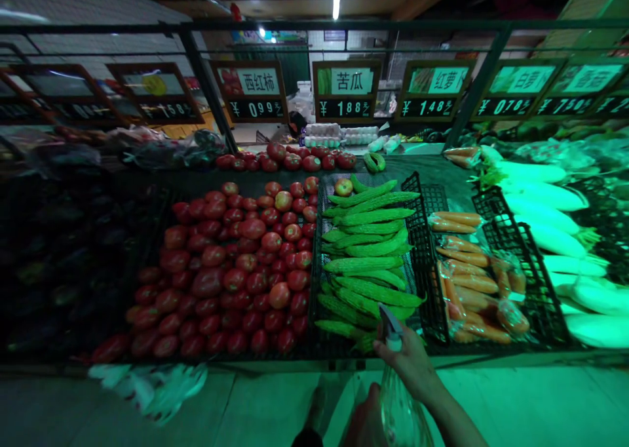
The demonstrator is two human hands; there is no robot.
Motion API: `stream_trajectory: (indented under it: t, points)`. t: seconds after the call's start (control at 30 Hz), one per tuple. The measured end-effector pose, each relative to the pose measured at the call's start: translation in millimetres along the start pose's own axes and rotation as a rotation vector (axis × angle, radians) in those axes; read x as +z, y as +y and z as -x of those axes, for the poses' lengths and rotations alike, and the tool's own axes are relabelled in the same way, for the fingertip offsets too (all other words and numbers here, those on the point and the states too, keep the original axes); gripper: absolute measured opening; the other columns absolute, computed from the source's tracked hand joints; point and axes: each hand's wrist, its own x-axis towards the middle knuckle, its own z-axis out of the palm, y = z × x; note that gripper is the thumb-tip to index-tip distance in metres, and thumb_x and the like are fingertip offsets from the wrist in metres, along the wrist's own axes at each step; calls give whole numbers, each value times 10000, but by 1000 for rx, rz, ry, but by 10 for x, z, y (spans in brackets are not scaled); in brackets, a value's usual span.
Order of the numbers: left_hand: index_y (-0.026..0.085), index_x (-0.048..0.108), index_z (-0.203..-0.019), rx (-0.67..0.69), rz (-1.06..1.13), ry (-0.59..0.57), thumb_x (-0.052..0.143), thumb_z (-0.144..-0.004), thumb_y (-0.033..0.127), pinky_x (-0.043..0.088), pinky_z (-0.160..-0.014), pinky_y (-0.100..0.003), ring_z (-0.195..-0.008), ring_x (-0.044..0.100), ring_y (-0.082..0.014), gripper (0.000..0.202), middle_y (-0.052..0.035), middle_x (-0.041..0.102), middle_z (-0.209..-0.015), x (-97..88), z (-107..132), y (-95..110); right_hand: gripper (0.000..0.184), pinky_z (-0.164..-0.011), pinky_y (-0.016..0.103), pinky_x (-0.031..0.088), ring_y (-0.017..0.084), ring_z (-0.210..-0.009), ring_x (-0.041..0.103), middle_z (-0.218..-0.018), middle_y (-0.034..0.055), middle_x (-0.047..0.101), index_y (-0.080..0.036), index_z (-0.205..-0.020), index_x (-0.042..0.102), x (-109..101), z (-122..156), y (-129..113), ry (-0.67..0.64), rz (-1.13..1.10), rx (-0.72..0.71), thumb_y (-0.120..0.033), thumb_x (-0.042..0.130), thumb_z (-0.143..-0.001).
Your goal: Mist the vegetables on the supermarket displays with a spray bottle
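Note:
At the lower right of centre, my right hand (410, 362) is wrapped round the neck of a clear spray bottle (403, 411) with a grey trigger head. Its nozzle points up and left, over the near end of the bitter melons (373, 294). Beside the bottle, at the bottom edge, is a blurred skin-toned shape that looks like my left hand (366, 417). Its fingers cannot be made out. The green bitter melons lie stacked in a black crate, with one tomato (343, 187) at its far end.
Red tomatoes (246, 263) are heaped left of the melons. Bagged carrots (472, 283) lie in a black crate to the right, with white radishes (555, 237) beyond. Price signs (346, 92) hang from a rail above. Plastic bags (152, 388) hang at the stand's front edge.

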Motion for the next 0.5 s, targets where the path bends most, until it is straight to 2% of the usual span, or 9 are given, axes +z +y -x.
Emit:
stream_trajectory:
  t: [0.13, 0.2, 0.27, 0.4, 0.5]
  points:
    - [317, 556, -1470, 43, 26, 97, 1066, -280, 559, 545, -1148, -651, -1307, 660, -497, 1317, -145, 734, -1346, -257, -245, 173, 292, -663, 351, 460, 231, -685, 641, -753, -5, 696, -229, -946, 675, 42, -281, -271, 127, -11, -21, -487, 738, -824]
    - [284, 499, -1493, 100, 63, 81, 1083, -185, 436, 542, -1161, -648, -1332, 642, -499, 1441, -168, 694, -1419, -416, -317, 343, 308, -660, 347, 463, 229, -689, 636, -753, -4, 690, -231, -934, 669, 48, -431, -467, 158, -3, -49, -508, 740, -819]
    - [257, 490, -1469, 146, 81, 51, 1083, -223, 378, 567, -1128, -624, -1300, 660, -472, 1385, -164, 700, -1399, -577, -359, 531, 334, -678, 354, 483, 235, -715, 647, -785, 8, 703, -226, -953, 678, 60, -592, -678, 156, -2, -65, -521, 738, -808]
    - [234, 539, -1332, 276, 129, 19, 1044, -430, 344, 618, -992, -552, -1138, 712, -383, 1040, -115, 745, -1244, -872, -434, 891, 401, -709, 375, 498, 249, -752, 653, -829, 34, 717, -213, -953, 694, 103, -945, -1062, 137, 36, -76, -558, 774, -764]
    - [236, 547, -1311, 393, 214, -37, 1029, -538, 370, 621, -968, -498, -1142, 720, -348, 921, -106, 746, -1253, -1104, -528, 1157, 472, -753, 387, 518, 261, -803, 672, -866, 43, 736, -200, -981, 707, 126, -1207, -1275, 116, 3, -89, -584, 829, -735]
